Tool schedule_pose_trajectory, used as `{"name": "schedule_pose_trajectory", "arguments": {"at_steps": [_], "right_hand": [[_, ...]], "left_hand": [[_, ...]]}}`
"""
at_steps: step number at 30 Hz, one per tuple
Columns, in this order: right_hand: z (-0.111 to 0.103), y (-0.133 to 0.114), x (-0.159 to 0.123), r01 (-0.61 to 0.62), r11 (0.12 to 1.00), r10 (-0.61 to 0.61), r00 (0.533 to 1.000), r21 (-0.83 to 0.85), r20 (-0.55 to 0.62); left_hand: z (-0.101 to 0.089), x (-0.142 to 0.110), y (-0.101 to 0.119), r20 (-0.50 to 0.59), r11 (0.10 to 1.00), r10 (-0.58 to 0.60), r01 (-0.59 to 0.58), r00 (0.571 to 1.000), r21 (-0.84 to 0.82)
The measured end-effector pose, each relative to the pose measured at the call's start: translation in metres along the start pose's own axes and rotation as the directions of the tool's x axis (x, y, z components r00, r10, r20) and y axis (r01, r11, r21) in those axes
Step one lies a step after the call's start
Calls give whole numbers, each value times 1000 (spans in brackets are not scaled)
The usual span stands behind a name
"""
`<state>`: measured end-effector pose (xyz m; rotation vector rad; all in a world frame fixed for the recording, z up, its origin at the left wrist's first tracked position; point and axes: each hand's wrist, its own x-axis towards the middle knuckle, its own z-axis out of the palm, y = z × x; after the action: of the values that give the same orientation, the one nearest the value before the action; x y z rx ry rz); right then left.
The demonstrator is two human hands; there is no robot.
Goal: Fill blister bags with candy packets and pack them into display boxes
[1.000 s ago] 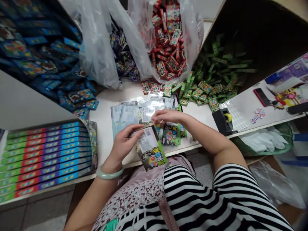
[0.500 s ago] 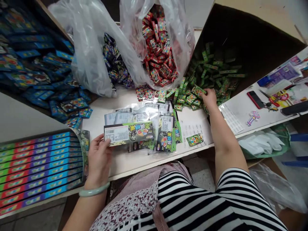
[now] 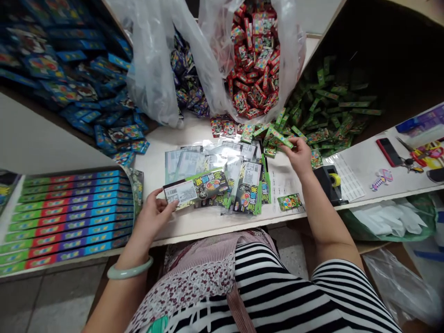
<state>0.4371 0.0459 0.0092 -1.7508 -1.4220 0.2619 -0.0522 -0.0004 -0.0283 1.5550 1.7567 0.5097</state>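
My left hand (image 3: 152,217) grips the left end of a flat black-and-green printed packet (image 3: 211,187) with a white label, thumb on top. The packet is tilted over a pile of similar packets in clear plastic (image 3: 247,194) on the white table. My right hand (image 3: 300,159) pinches a small green candy box (image 3: 282,138) with its narrow side turned up. Around it lie many loose green candy boxes (image 3: 321,134), spilling from a dark open carton. One more green box (image 3: 290,202) lies flat on a printed sheet near the table's front edge.
Behind stand plastic bags with red boxes (image 3: 258,88) and purple boxes (image 3: 192,95). A carton of blue boxes (image 3: 118,134) and stacked coloured packs (image 3: 76,212) are at left. At right are a tape dispenser (image 3: 326,187), label sheets (image 3: 348,178) and a phone (image 3: 389,151).
The view has swung left, uncovering the tape dispenser. My right hand has drawn a green box a little toward me and turned it on edge. My left hand still holds the packet, now more tilted.
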Motion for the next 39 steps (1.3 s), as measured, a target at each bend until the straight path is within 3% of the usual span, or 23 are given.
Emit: {"name": "schedule_pose_trajectory", "arguments": {"at_steps": [2,4,7,9,13,17,20,22,26,28,30,32,37,39], "right_hand": [[14,-19,-19,172,985,-172,982,-2,80],[25,-32,-35,306,951,-294,937,-41,187],[38,-43,-48,409,907,-366,882,-97,298],[46,-45,-53,441,892,-397,869,-98,295],[59,-43,-56,395,918,-376,895,-38,239],[68,-36,-52,318,947,-318,892,54,322],[67,-27,-47,314,944,-324,827,101,459],[62,-22,-47,319,942,-327,794,107,512],[49,-26,-57,284,959,-262,851,20,455],[46,-34,-64,291,956,-227,818,-40,529],[48,-42,-69,324,941,-197,751,-92,630],[51,-46,-71,342,933,-186,725,-112,663],[42,-60,-67,369,928,-341,782,54,522],[34,-75,-66,431,894,-437,778,123,451]], "left_hand": [[-4,-3,1,8,997,8,-8,1000,73],[-8,-6,7,-50,993,36,-30,998,118],[-9,-9,19,-141,988,130,-116,981,105],[-5,-8,28,-124,966,245,-232,962,110],[12,2,41,128,835,487,-503,864,222],[25,11,54,374,775,439,-555,817,302],[27,13,61,437,763,418,-569,796,307],[26,13,62,426,760,432,-575,795,302],[23,14,60,335,762,482,-576,810,295],[23,16,59,281,762,510,-578,813,291],[24,18,58,247,753,542,-594,803,283],[25,19,58,236,739,570,-616,787,272],[25,16,56,202,725,602,-635,773,269],[24,15,56,196,709,622,-651,758,271]]}}
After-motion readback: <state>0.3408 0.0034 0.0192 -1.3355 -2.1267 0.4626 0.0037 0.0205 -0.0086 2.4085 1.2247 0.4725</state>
